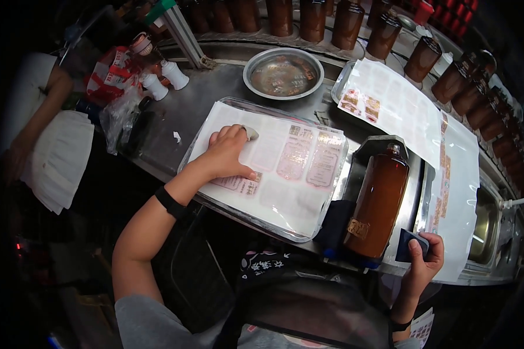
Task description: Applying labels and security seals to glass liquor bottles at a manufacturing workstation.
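My left hand rests on a white sheet of pink and gold label decals lying in a shallow metal tray. Its thumb is spread from the fingers, beside a small gold decal. Something small and greyish shows at its fingertips; I cannot tell what it is. My right hand grips a flat dark blue scraper close to the lower end of a glossy brown bottle. The bottle lies on a metal holder, neck pointing away, with a gold decal near its base.
A round metal basin of liquid stands behind the tray. More decal sheets lie at the right, before a sink. Several brown bottles line the back and right. At the far left is another person's arm.
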The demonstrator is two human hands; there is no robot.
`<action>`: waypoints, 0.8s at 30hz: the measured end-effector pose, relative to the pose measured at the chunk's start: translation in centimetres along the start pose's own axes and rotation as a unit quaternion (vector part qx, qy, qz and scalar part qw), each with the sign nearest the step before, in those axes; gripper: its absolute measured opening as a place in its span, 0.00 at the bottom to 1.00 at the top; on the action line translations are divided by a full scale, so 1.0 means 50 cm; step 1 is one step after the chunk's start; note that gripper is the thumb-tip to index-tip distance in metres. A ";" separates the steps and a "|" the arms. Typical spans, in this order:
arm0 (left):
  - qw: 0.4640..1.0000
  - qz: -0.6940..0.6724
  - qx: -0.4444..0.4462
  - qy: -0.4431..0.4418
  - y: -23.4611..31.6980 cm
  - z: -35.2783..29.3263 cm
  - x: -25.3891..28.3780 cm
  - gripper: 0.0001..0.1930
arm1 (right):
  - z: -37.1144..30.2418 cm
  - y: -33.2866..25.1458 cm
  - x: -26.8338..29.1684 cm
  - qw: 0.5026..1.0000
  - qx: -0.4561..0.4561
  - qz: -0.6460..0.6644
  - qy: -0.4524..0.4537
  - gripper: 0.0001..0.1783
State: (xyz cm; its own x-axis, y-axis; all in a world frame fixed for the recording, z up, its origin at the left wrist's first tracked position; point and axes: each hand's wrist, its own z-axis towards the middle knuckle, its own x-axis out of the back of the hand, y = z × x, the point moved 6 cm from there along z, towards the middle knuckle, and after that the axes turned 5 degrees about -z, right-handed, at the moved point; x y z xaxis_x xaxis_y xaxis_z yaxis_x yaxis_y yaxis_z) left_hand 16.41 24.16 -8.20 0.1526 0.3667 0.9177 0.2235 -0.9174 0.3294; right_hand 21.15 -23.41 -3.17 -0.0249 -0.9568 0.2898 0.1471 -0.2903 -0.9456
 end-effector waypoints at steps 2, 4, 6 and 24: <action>1.000 0.022 0.014 0.009 -0.017 0.009 -0.001 0.52 | -0.002 0.000 0.000 1.000 0.006 -0.007 -0.005 0.12; 0.999 0.039 0.001 0.027 -0.027 0.023 0.000 0.51 | -0.005 0.002 0.001 1.000 0.005 -0.009 -0.005 0.12; 0.998 0.049 0.005 0.033 -0.039 0.041 -0.001 0.51 | -0.008 0.006 0.002 1.000 -0.005 -0.006 -0.005 0.12; 0.997 0.072 -0.009 0.019 -0.058 0.104 0.011 0.55 | 0.003 -0.006 -0.003 1.000 -0.006 -0.011 0.009 0.10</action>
State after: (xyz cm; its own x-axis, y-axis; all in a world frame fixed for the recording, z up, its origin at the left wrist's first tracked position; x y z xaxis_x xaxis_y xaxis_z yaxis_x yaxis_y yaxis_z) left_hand 20.85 27.85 -9.80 0.1459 0.2252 0.9633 0.1845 -0.9629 0.1971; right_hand 21.24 -23.17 -2.91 -0.0466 -0.9500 0.3086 0.1350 -0.3121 -0.9404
